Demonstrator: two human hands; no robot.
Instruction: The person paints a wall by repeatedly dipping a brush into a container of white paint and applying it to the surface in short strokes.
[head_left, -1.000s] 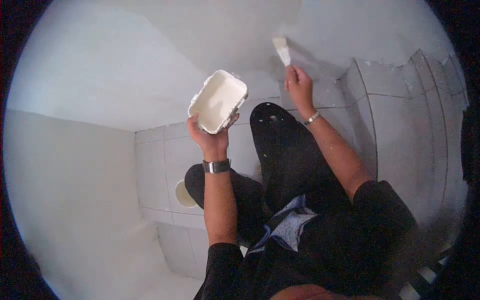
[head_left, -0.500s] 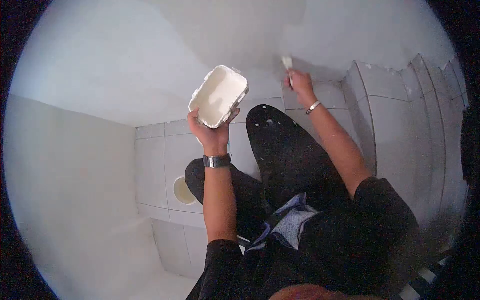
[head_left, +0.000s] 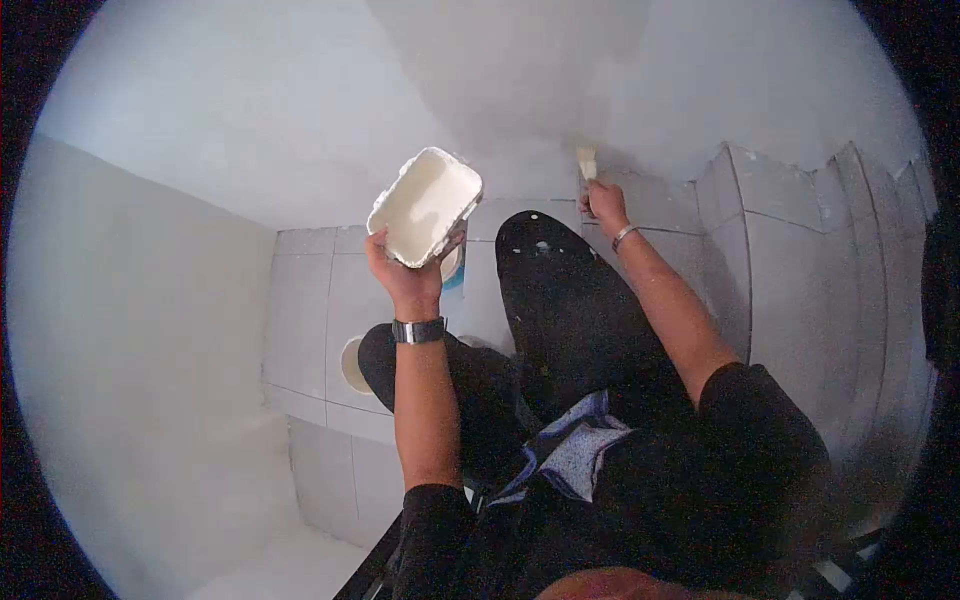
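My left hand (head_left: 405,275) is closed around the lower end of a white paint tray (head_left: 428,205), tilted so its inside faces me. Creamy white paint coats the tray's inside and crusts its rim. In my right hand (head_left: 606,206) is a paintbrush (head_left: 587,162) with pale bristles pointing up at the foot of the wall (head_left: 520,120). The bristles are close to where the wall meets the floor tiles. A darker grey patch (head_left: 500,60) spreads over the wall above, between the tray and the brush.
Tiled steps (head_left: 790,230) rise on the right. A round pale bucket (head_left: 354,366) stands on the tiled floor (head_left: 298,320) by my left knee. Another container with a blue side (head_left: 455,275) shows partly behind my left hand. A side wall (head_left: 150,300) closes the left.
The brush has shifted slightly downward and right, its bristles now more upright. My left hand and the tray have moved a little left and down. The view has tilted slightly.
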